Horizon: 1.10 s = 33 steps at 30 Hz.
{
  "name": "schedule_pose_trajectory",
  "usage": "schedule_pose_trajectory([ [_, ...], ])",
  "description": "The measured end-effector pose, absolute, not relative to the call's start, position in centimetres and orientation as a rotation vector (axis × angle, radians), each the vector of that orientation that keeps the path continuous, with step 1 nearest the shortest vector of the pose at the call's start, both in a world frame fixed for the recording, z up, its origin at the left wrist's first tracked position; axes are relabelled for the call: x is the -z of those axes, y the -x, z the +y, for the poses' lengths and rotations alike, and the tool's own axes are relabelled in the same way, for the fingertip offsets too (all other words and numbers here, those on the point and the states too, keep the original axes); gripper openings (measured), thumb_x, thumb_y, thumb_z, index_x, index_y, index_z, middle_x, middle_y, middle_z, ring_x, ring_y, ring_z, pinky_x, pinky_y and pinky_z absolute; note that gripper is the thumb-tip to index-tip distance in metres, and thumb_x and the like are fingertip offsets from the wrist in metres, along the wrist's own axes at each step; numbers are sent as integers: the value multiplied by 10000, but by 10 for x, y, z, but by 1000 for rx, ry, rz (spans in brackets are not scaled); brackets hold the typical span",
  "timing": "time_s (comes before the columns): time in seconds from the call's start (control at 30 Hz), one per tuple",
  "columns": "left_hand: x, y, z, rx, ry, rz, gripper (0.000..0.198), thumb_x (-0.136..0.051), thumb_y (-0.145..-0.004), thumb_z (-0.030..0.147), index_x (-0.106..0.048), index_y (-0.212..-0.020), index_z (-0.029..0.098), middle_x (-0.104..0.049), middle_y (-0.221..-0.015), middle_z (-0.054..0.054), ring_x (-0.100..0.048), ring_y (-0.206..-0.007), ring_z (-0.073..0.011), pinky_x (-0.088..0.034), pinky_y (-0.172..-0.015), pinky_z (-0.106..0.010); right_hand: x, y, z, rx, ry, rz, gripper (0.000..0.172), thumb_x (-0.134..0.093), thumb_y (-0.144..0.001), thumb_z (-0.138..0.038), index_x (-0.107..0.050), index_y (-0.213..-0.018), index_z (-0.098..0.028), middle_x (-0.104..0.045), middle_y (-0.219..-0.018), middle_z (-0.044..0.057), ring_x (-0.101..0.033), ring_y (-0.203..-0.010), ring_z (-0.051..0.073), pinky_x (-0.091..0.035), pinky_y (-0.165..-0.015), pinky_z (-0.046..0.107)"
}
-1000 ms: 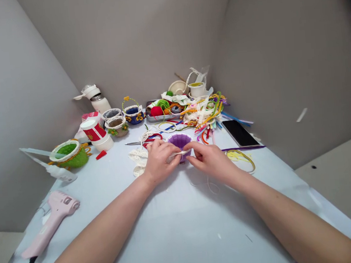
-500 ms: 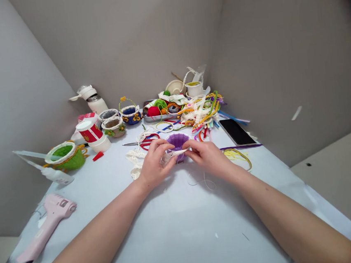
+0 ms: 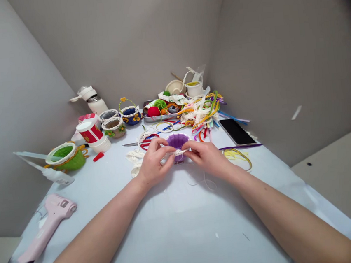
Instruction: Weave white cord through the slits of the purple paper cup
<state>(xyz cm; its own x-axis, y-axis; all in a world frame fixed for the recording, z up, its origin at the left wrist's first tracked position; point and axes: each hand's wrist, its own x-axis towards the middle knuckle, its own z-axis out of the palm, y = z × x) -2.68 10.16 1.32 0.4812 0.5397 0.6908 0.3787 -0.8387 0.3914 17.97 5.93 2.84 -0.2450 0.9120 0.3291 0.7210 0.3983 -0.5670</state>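
Observation:
Between my two hands is a strip of white lace trim (image 3: 179,152), bunched small and pinched from both sides. My left hand (image 3: 156,160) closes thumb and fingers on its left end. The fingertips of my right hand (image 3: 204,155) pinch the right end. Just behind the fingers stands a purple ribbed cup (image 3: 178,140), its lower part partly covered by the hands and lace. A thin pale thread (image 3: 207,181) trails on the table below my right hand. More white lace (image 3: 134,158) lies left of my left hand, near red-handled scissors (image 3: 148,142).
A pink glue gun (image 3: 50,224) lies at the left. Behind it are a green basket (image 3: 69,157), a white glue bottle (image 3: 57,176) and a red-and-white cup (image 3: 91,135). Yarn fills a metal tray (image 3: 149,118); ribbons (image 3: 206,110) and a phone (image 3: 237,131) lie right.
My left fingers have moved in closer to the right ones along the lace. Less of the lace shows between the hands now. My right hand stays almost in place.

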Motion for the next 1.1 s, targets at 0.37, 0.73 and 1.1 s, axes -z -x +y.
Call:
schedule_pose_trajectory([
  [0.37,-11,16,99,-1245,-2642,877,103,-562,-899,230,-650,-914,178,-604,-899,-52,-583,-834,-164,-479,-746,-296,-34,-178,53,-268,1451,-2068,195,-556,-887,-264,-631,-1063,-225,-700,-806,9,-575,-632,126,-347,-603,224],
  [0.73,-13,10,93,-1220,-2652,915,110,-565,-896,215,-656,-940,172,-635,-891,-54,-596,-836,-173,-469,-742,-290,-32,-172,54,-198,1485,-2110,136,-528,-911,-261,-643,-981,-247,-696,-784,-7,-581,-643,129,-331,-598,226],
  [1.1,-15,9,95,-1161,-2644,917,130,-548,-903,219,-662,-945,173,-617,-909,-54,-586,-852,-172,-468,-751,-299,-28,-173,56,-288,1458,-2048,139,-546,-898,-265,-640,-995,-232,-672,-720,-11,-544,-581,118,-337,-586,225],
])
